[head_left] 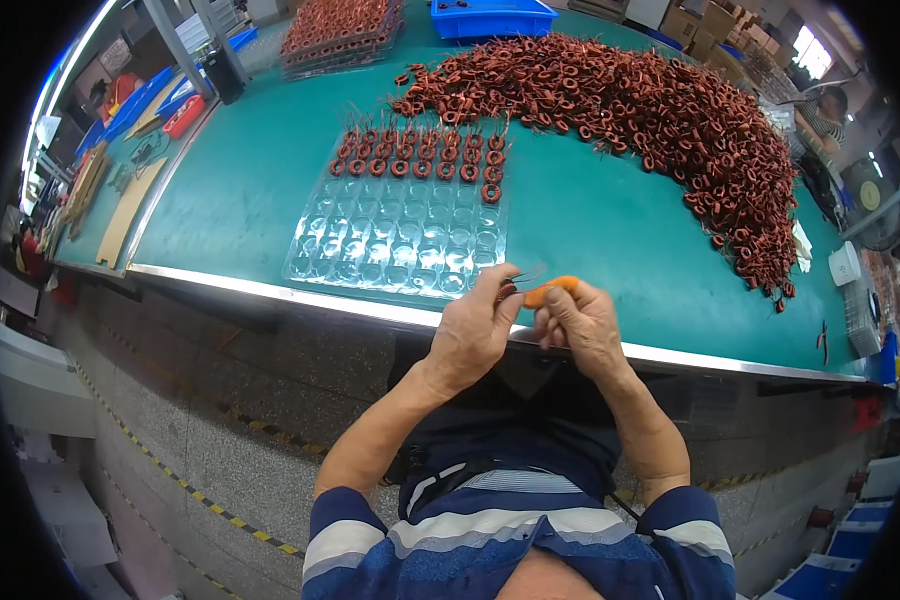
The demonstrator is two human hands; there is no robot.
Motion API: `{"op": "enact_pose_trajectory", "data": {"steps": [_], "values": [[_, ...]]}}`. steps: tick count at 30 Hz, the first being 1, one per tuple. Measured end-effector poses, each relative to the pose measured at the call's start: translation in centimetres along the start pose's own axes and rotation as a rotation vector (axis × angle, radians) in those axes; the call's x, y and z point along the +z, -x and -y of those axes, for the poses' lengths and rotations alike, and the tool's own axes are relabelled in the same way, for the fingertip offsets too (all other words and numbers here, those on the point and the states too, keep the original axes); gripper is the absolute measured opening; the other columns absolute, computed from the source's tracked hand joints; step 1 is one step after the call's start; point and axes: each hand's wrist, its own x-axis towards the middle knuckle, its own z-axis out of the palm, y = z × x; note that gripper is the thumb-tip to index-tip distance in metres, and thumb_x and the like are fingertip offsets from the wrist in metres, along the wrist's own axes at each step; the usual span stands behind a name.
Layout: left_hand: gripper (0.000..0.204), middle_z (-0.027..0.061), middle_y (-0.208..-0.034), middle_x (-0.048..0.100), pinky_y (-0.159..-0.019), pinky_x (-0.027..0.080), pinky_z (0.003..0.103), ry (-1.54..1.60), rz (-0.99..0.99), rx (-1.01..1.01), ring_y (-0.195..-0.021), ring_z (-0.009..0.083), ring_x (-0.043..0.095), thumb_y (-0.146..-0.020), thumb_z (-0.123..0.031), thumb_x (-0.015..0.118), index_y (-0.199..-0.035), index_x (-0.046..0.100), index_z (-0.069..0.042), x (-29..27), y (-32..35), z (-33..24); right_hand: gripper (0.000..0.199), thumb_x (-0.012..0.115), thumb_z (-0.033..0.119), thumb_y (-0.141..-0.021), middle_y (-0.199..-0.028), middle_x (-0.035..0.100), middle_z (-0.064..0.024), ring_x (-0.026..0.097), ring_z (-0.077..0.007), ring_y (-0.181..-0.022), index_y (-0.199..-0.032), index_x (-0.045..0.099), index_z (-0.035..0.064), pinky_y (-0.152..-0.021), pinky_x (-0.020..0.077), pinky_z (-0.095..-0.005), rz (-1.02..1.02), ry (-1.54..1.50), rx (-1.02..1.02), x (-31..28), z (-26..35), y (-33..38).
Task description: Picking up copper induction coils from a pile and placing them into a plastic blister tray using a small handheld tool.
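Note:
My left hand (468, 338) is closed around a small copper-wound ring coil (507, 292), at the table's front edge; thin wire leads stick out past the fingertips. In my right hand (588, 328) is a bright orange tool (552, 290), its end up against the coil; its kind cannot be made out. Just beyond my hands lies a clear plastic tray (390, 240) with round pockets. Its far rows hold red-brown ring coils (423, 169) with their leads upward, and one more coil (491, 193) sits in the rightmost column, nearer me.
A large heap of loose coils (650, 110) curves along the far right of the green table (240, 190). Filled stacked trays (338, 35) and a blue bin (494, 18) stand at the back. Small pliers (822, 342) lie near the right end. Another person (830, 115) sits at the far right.

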Motion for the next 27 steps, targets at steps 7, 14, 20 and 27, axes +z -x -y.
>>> {"op": "enact_pose_trajectory", "data": {"steps": [7, 14, 20, 27], "values": [[0.028, 0.0113, -0.092, 0.061, -0.073, 0.051, 0.032, 0.029, 0.354, 0.166, -0.086, 0.0203, 0.063, -0.092, -0.008, 0.062, -0.119, 0.053, -0.004, -3.3, -1.9, -1.7, 0.025, 0.063, 0.026, -0.094, -0.068, 0.062, -0.0018, 0.056, -0.0074, -0.05, -0.088, 0.064, 0.0023, -0.044, 0.0403, -0.0177, 0.067, -0.242, 0.183, -0.2, 0.9, -0.5], [0.027, 0.0115, -0.089, 0.06, -0.068, 0.052, 0.036, -0.289, 0.546, 0.316, -0.084, 0.0285, 0.062, -0.086, -0.008, 0.067, -0.108, 0.053, -0.004, -4.5, -2.7, -3.6, 0.024, 0.066, 0.025, -0.092, -0.067, 0.062, -0.0021, 0.055, -0.0069, -0.05, -0.083, 0.062, 0.0035, -0.044, 0.0413, -0.0183, 0.132, -0.254, 0.213, -0.4, 1.3, -0.6], [0.033, 0.0126, -0.089, 0.058, -0.066, 0.051, 0.035, -0.295, 0.369, 0.285, -0.076, 0.0288, 0.062, -0.085, -0.008, 0.068, -0.11, 0.048, -0.001, -2.7, -0.6, -1.8, 0.021, 0.064, 0.022, -0.092, -0.058, 0.057, 0.0005, 0.053, -0.0058, -0.049, -0.081, 0.061, 0.0042, -0.043, 0.0387, -0.0198, -0.073, 0.235, -0.104, 1.2, 1.5, 0.6], [0.027, 0.0125, -0.087, 0.057, -0.064, 0.05, 0.035, -0.058, 0.309, 0.284, -0.076, 0.0266, 0.063, -0.093, -0.012, 0.06, -0.113, 0.046, -0.001, -2.3, -0.2, -1.3, 0.019, 0.065, 0.018, -0.089, -0.062, 0.059, -0.002, 0.047, -0.005, -0.046, -0.081, 0.062, 0.0008, -0.041, 0.0354, -0.0204, 0.008, -0.07, 0.016, 0.9, 2.6, 0.6]]}}
